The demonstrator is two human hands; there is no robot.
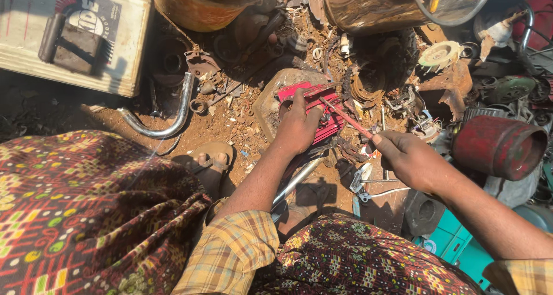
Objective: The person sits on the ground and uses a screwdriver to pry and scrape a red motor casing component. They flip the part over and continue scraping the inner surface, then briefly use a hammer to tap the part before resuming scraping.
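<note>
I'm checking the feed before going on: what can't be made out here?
- Head view: the left hand covers the middle of the red finned part.
- The tip of the red rod, held by the right hand, is lost among scrap.
- The metal bucket is cut off by the top edge.

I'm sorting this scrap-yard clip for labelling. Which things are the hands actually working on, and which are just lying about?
In use:
left hand pressing on the red metal part
right hand holding the red tool against that part

Lying about:
bent chrome pipe
red cylinder
orange bucket
metal pot
white box
</note>
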